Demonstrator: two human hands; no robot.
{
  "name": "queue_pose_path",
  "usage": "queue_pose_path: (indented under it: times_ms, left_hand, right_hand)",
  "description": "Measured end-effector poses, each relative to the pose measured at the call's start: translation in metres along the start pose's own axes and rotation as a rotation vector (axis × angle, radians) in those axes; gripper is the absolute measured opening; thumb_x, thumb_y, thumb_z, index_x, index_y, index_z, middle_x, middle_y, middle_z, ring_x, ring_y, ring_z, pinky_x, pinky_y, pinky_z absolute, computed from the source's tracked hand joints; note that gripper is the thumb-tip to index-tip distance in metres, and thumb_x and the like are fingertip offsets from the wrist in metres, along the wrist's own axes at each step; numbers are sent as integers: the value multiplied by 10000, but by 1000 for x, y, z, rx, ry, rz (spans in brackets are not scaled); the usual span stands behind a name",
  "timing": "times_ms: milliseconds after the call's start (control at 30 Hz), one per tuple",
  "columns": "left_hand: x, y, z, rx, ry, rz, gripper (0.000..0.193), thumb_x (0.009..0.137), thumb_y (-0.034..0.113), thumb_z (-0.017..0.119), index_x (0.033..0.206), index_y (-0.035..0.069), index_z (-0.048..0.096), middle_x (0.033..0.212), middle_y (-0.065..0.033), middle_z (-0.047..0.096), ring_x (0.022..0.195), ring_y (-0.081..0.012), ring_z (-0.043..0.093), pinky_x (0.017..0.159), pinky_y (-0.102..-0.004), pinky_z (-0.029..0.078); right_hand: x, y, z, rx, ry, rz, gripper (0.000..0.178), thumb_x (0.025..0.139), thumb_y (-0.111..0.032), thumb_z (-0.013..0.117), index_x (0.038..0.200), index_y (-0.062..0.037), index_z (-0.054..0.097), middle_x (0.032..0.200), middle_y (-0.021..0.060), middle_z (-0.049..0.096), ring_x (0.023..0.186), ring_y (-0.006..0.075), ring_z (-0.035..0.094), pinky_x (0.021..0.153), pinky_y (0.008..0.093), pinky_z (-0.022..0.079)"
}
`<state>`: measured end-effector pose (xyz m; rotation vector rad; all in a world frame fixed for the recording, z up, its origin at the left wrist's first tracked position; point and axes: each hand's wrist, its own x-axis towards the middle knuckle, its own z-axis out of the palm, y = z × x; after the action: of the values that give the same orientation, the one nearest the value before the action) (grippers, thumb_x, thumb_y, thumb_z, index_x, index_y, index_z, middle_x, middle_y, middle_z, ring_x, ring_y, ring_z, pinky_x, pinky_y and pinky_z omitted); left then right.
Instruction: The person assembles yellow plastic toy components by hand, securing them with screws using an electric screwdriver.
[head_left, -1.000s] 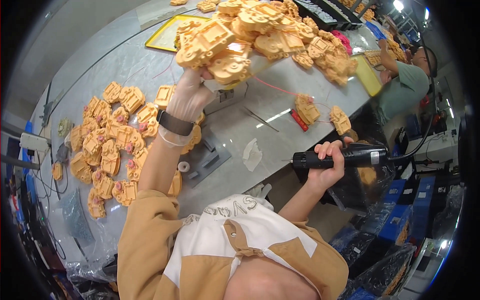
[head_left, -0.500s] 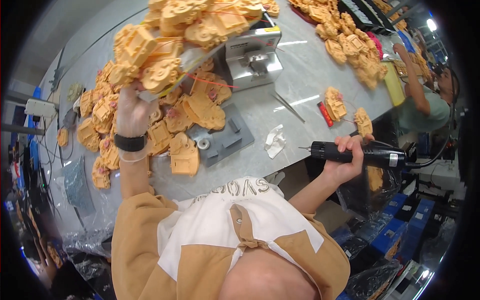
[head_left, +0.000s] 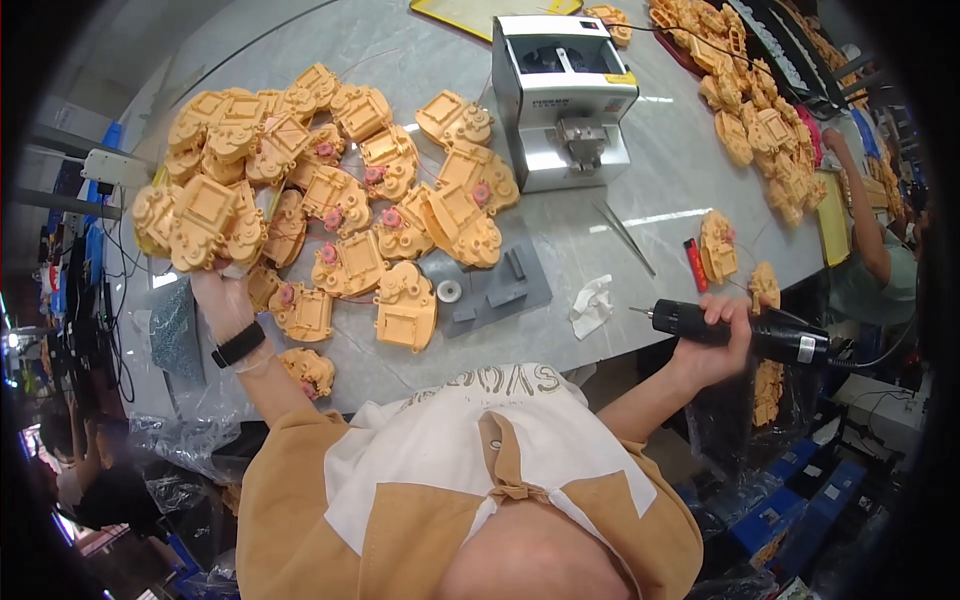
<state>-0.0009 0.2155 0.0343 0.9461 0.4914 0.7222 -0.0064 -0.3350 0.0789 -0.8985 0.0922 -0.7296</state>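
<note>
At the left of the table my left hand [head_left: 222,300] is closed on the near edge of a yellow-rimmed tray [head_left: 150,246], its fingertips hidden beneath the load. Heaped on that tray are several orange-yellow plastic housings [head_left: 203,222]. More housings [head_left: 405,305] lie loose to the right of it, some with small pink-red parts and thin red wires. My right hand [head_left: 715,340] grips a black electric screwdriver [head_left: 685,320] by its body, bit pointing left, over the table's near edge.
A silver screw feeder [head_left: 565,105] stands at the back. Before it lie tweezers [head_left: 625,240], a grey fixture plate [head_left: 495,285], crumpled white paper [head_left: 592,306] and a red cylinder [head_left: 696,265]. More housings [head_left: 770,140] are piled far right, near a co-worker's arm [head_left: 868,215].
My left hand has moved left and nearer to me with the loaded tray, uncovering the screw feeder and the loose housings. My right hand still holds the screwdriver.
</note>
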Motion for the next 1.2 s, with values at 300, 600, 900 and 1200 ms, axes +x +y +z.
queue_pose_path:
  times_ms: [300,600,900,1200]
  left_hand:
    - [-10,-10,0,-76,236,151,348,890,201,392,1193,34,432,1142,-85,524,977,-229,569,774,-335,519]
    - [-12,5,27,231,201,530,403,668,-152,403,1021,0,525,939,-105,586,807,-206,600,673,-296,491]
    - [19,24,11,349,376,741,301,612,-133,406,852,-5,536,837,-41,560,689,-132,535,599,-227,424]
    - [-6,40,101,19,326,631,258,588,-108,399,796,-36,535,768,-81,529,688,-212,542,744,-295,446]
  right_hand:
    - [2,4,13,-54,-36,5,354,775,-48,485,1104,-43,354,659,27,428,538,126,424,581,279,363]
    - [0,14,16,-39,-48,31,350,776,-30,472,1105,-44,352,663,27,428,542,127,421,583,277,350]
    - [0,26,22,-38,-61,71,361,768,-33,473,1107,-45,349,656,19,426,542,123,422,594,281,357]
    - [6,25,26,-2,-2,15,391,752,-31,485,1123,-62,367,640,13,409,546,118,418,600,273,366]
